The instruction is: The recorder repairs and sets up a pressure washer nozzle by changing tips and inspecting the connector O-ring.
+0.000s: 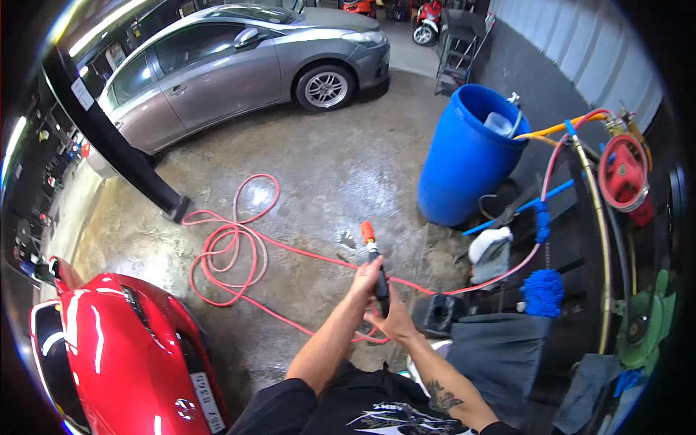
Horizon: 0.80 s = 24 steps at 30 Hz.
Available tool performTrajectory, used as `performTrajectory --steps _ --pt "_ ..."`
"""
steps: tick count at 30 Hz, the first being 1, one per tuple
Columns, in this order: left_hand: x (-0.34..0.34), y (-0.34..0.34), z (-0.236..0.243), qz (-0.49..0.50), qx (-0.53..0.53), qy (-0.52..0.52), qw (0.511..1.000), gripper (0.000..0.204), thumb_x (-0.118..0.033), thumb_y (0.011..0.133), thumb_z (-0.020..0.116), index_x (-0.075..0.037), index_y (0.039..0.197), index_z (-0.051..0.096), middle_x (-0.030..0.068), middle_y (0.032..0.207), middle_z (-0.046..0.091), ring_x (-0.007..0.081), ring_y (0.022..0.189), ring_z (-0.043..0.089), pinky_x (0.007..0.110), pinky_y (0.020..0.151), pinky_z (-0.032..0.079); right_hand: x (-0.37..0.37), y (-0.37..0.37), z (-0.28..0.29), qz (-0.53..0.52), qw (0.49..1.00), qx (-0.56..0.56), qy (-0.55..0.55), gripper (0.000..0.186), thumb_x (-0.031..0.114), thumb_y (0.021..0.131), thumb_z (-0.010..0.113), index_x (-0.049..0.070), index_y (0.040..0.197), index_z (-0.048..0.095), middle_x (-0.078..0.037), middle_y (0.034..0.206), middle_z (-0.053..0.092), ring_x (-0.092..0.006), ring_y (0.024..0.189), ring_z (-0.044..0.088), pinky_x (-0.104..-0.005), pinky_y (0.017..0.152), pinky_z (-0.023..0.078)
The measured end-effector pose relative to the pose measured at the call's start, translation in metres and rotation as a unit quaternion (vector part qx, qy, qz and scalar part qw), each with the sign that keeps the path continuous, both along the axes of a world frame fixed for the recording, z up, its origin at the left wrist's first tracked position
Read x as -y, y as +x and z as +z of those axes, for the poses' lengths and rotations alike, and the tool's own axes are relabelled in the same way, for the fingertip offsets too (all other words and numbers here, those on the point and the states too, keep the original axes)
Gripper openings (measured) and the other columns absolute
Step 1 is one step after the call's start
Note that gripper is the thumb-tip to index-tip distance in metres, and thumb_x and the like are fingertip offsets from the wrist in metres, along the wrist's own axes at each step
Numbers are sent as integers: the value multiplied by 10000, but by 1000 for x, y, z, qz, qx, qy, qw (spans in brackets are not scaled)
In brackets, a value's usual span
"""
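In front of my body I hold a black spray gun (380,287) with a brass-coloured neck and an orange tip pointing away from me. My left hand (367,275) is closed around its upper part. Lower down, my right hand (394,319) grips it near the rear end; the fingers are partly hidden. A red hose (308,251) runs behind the hands and lies in loops on the wet floor to the left. Where it joins the spray gun is hidden by my hands.
A red car (123,348) stands close at left, a grey car (225,72) beyond a black post (119,148). At right are a blue barrel (464,159), a red hose reel (623,170), hung cloths (500,355) and a blue wash mitt (542,293). A stepladder (454,65) stands farther back.
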State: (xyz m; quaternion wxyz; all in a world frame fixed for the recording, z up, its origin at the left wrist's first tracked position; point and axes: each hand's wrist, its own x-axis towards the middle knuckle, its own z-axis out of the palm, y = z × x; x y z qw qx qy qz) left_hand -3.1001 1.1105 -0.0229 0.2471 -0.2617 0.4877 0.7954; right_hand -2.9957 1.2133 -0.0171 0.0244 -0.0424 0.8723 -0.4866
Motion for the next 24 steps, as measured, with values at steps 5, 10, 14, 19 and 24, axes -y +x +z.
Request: performTrajectory --steps 5,10,14,19,24 --pt "41 -29 -52 -77 -198 -394 894 388 -326 884 592 47 984 616 106 773 648 183 734 600 325 677 470 70 -42 -68 -143 979 -34 -144 440 100 822 671 27 1218 496 -156 922 636 -264 809 629 -366 714 490" --pt "99 -33 -36 -81 -256 -395 879 447 -319 868 601 48 1121 620 174 972 681 222 909 636 312 807 474 43 -101 -72 -271 944 93 -162 241 252 823 706 21 831 639 -27 668 627 -119 523 570 -286 485 441" --pt "146 5 -62 -17 -177 -352 919 439 -333 841 619 31 1087 636 189 996 681 256 929 650 331 816 488 -13 -131 -129 -323 946 19 -3 205 218 815 705 31 788 626 -32 566 581 -120 443 533 -285 422 414" --pt "205 67 -84 45 -59 -341 937 390 -260 857 626 27 1121 621 124 997 670 176 916 610 295 818 465 3 -150 -81 -275 946 46 -167 257 212 824 663 9 673 618 -36 543 574 -144 436 525 -321 434 398" --pt "234 102 -137 -29 -29 -471 881 386 -323 823 653 -74 1118 659 150 1068 674 293 1016 631 323 902 462 -8 -173 -50 -252 963 34 -93 305 285 843 644 25 682 640 -30 523 560 -149 438 512 -331 448 399"
